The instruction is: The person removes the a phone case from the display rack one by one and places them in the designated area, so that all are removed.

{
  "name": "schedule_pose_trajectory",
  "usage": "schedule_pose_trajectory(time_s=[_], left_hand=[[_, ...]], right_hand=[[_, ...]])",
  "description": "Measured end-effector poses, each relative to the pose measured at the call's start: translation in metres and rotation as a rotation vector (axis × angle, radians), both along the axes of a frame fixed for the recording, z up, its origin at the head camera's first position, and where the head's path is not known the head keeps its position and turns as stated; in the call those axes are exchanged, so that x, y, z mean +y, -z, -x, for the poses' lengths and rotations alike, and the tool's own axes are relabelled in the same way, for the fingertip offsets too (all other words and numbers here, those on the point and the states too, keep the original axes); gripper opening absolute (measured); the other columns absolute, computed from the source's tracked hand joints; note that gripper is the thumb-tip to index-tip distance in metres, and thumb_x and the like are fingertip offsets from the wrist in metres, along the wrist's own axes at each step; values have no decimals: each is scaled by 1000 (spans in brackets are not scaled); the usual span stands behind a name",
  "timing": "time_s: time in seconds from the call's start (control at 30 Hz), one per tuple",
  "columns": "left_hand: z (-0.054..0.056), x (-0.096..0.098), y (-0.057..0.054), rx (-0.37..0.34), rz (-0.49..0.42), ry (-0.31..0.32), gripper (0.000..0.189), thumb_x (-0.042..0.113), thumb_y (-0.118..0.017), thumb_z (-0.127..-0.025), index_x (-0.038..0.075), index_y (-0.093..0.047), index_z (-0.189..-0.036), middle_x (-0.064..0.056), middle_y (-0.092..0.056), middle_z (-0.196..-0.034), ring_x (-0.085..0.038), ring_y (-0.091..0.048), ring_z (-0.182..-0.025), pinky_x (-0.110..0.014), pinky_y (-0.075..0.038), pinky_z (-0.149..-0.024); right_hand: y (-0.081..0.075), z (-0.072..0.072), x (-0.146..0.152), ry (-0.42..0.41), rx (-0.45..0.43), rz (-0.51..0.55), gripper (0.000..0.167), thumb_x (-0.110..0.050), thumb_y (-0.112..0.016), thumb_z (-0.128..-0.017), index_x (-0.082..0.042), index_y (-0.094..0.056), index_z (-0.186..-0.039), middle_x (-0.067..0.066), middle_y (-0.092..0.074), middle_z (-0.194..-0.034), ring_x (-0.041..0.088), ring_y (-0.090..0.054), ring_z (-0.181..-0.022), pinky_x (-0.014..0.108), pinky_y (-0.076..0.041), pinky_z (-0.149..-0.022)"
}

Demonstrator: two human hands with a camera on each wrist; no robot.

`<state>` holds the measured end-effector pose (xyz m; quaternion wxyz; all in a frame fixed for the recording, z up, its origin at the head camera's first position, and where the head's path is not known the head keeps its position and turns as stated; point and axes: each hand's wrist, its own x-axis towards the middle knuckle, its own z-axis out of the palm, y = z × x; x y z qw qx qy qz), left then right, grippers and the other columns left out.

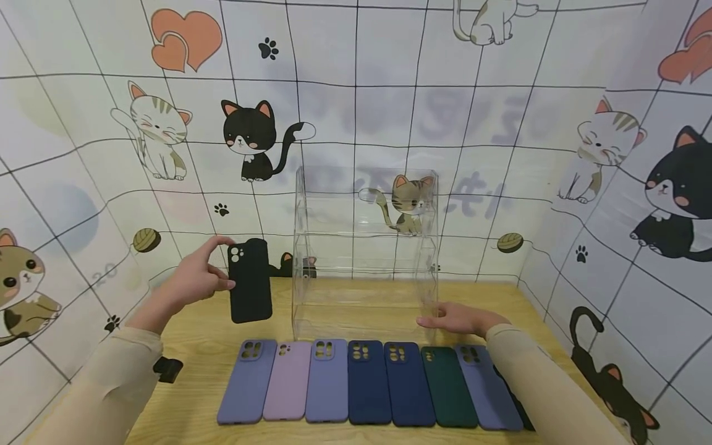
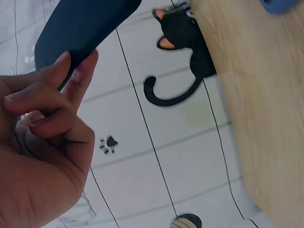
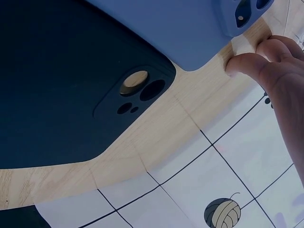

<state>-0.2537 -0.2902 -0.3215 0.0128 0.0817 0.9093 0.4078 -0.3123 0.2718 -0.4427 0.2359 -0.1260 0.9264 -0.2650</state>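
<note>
My left hand (image 1: pixel 194 275) holds a black phone case (image 1: pixel 250 284) upright by its left edge, above the table beside the clear rack. Thumb and fingertips pinch this case in the left wrist view, where it looks dark blue. A clear plastic tiered rack (image 1: pixel 361 296) stands against the back wall. At its lower right corner, my right hand (image 1: pixel 464 318) grips the side wall, thumb toward the front. Before the rack lies a row of phone cases: a lilac case (image 1: pixel 247 383), a pink case (image 1: pixel 287 383), a navy case (image 1: pixel 369 383), a green case (image 1: pixel 449 389) and others.
The wooden table (image 1: pixel 189 358) is enclosed at the back and sides by a white wall covering (image 1: pixel 356 117) with grid lines and cartoon cats. A dark case at the row's right end is partly hidden by my right sleeve (image 1: pixel 545 371).
</note>
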Motion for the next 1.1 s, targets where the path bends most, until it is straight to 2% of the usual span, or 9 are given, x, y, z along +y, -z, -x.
schedule_pose_trajectory(time_s=[0.1,0.2,0.33,0.47,0.63,0.7,0.83,1.03,1.1], left_hand=[[-3,-19,5,-103,-3,20,87,2,-72,-96,13,-21,-165,3,-56,-65,-12,-32,-52,-29,-34,-49],[-6,-35,14,-179,32,18,87,3,-74,-94,10,-22,-164,5,-41,-59,-12,-28,-51,-29,-32,-50],[-12,-54,26,-231,97,29,86,2,-75,-91,3,-26,-162,3,-44,-60,-12,-28,-50,-28,-32,-48],[-19,-70,38,-319,122,58,83,0,-74,-90,1,-28,-159,2,-46,-59,-10,-27,-50,-24,-28,-48],[-28,-86,52,-411,155,66,80,0,-73,-90,4,-31,-158,-8,-69,-73,-10,-26,-50,-22,-24,-49],[-30,-90,58,-434,158,74,78,0,-72,-90,4,-32,-157,-9,-69,-72,-9,-24,-51,-22,-23,-49],[-32,-94,69,-471,140,92,77,-1,-73,-89,3,-33,-155,-3,-57,-63,-9,-22,-51,-22,-21,-49],[-34,-96,84,-487,106,107,76,-2,-73,-88,3,-36,-154,-5,-61,-65,-7,-22,-51,-20,-22,-48],[-34,-96,87,-496,81,113,76,-2,-73,-88,3,-37,-155,-2,-56,-63,-7,-22,-50,-20,-22,-48]], right_hand=[[-1,0,-1,5,7,-4,108,-79,-58,-95,-9,-25,-170,30,-32,-171,56,-32,-156,71,-40,-116],[-1,-1,-1,8,11,-7,108,-78,-59,-95,-8,-26,-170,30,-32,-170,56,-32,-156,70,-40,-116],[-2,-1,-2,9,9,-3,108,-78,-59,-95,-8,-25,-170,32,-33,-169,57,-33,-155,71,-41,-116],[-2,-1,-2,8,12,-3,108,-78,-59,-95,-8,-25,-170,32,-33,-169,57,-33,-155,71,-40,-117],[-2,-2,-1,12,-6,16,108,-77,-60,-95,-9,-24,-171,32,-31,-170,57,-30,-157,72,-38,-118],[-1,-2,-1,11,-11,23,107,-76,-61,-95,-10,-23,-171,32,-30,-171,57,-29,-157,72,-37,-118],[-1,-1,-1,3,-7,28,105,-76,-60,-96,-13,-22,-171,31,-30,-171,56,-28,-158,73,-37,-118],[-2,-2,-1,-1,-5,32,101,-75,-60,-97,-18,-22,-172,28,-28,-173,55,-27,-159,72,-37,-119],[-2,-2,-1,-4,-6,36,101,-74,-60,-97,-18,-22,-172,29,-28,-173,56,-27,-158,73,-37,-118]])
